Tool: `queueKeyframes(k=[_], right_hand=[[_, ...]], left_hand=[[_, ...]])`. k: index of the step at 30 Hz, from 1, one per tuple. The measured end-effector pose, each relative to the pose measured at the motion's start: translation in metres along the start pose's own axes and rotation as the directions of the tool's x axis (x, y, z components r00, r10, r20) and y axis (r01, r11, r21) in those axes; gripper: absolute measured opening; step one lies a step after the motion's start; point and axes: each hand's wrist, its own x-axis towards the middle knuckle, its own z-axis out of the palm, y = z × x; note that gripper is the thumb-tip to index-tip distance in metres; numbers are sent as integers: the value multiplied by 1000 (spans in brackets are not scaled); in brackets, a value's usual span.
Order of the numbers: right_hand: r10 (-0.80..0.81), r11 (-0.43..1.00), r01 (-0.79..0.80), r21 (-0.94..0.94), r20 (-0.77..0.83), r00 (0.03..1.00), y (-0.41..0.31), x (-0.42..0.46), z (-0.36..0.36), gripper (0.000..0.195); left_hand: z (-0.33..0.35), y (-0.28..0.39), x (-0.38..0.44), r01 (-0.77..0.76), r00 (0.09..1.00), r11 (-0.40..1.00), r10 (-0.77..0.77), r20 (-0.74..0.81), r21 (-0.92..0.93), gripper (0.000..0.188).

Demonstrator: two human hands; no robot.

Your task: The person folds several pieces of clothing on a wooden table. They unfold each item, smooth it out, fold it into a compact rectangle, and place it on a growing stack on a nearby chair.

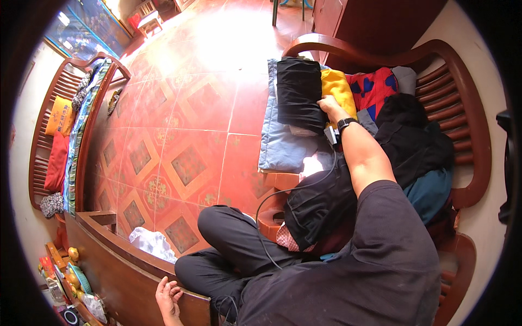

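Note:
My right hand touches the right edge of a folded black garment, beside a folded yellow garment; its fingertips are partly hidden. The black garment lies on a light-blue padded cloth on the wooden bench. To the right are a red and blue garment and a heap of black clothes over a teal cloth. More dark clothing lies near my knees. My left hand is empty, fingers loosely curled, by the edge of a brown wooden table.
The bench's curved armrest and slatted back border the clothes. A cable runs from a small device at my right wrist to my lap. A brown table stands at lower left, a white plastic bag behind it. Another bench stands left.

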Motion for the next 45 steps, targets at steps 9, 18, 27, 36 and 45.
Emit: queueKeyframes(k=[9,18,27,36,45], right_hand=[[-115,806,-50,-590,-240,964,-69,-19,-23,42],[-572,560,434,-705,50,819,-86,-38,58,85],[-454,589,383,-711,101,885,-71,-32,71,95],[-495,446,664,-601,452,742,-151,-96,-19,88],[-614,669,706,-234,362,702,-243,-437,-288,41]], left_hand=[[-11,-17,12,-27,999,998,25,-38,-59,41],[-19,-38,14,-130,990,985,123,-66,-110,39],[-22,-45,17,-172,984,978,165,-71,-117,40],[-20,-50,21,-219,975,975,218,-29,-42,38],[-26,-60,36,-254,965,964,258,46,-71,35]])
